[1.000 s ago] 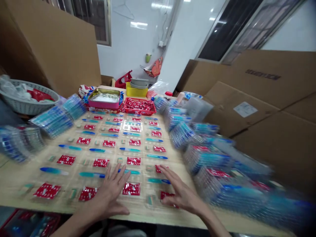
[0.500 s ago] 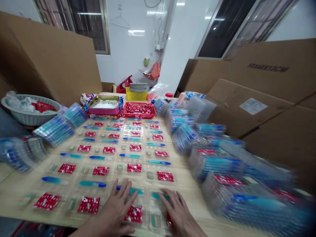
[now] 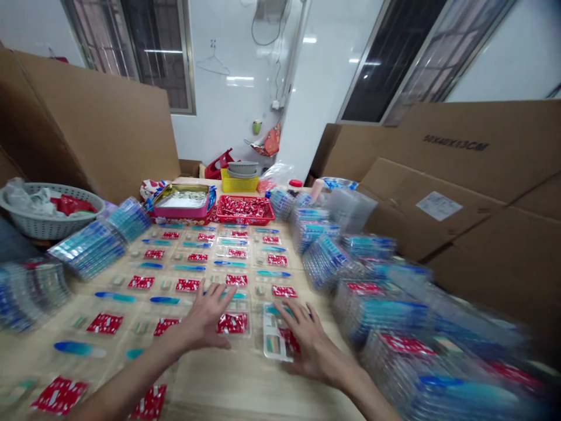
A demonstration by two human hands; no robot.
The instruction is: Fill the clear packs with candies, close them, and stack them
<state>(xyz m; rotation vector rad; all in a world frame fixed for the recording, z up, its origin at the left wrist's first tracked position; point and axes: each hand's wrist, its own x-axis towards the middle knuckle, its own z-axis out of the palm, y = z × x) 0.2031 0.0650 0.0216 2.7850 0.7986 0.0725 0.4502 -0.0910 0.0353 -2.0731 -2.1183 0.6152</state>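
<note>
Bench (image 3: 210, 392) looks a bit different from half a second ago: going by the red basket (image 3: 243, 221) at the far end, the left clear tray (image 3: 250, 327) and the right clear tray (image 3: 266, 333), front ones of the two columns running straight out from it, are now a row closer to it, and each of those columns shows one less red packet (image 3: 232, 323). The other columns (image 3: 188, 276), off to the left of the red basket, are laid out same as before. Left tray sits on the near side of the basket, just beside the left hand (image 3: 199, 318), at its spread fingers and thumb. Right tray is on the basket's near side too, partly under the right hand (image 3: 313, 345), whose bent fingers reach over its right half. Both hands look curved around the outer ends, but honestly can't tell if they're gripping or just resting, or whether these trays sit on top of others. Around the red basket: pink tin (image 3: 197, 213) just left, yellow basket (image 3: 239, 185) right behind, and stacks of filled trays (image 3: 381, 316) to its right, running toward the camera and blurry at the near end.
</note>
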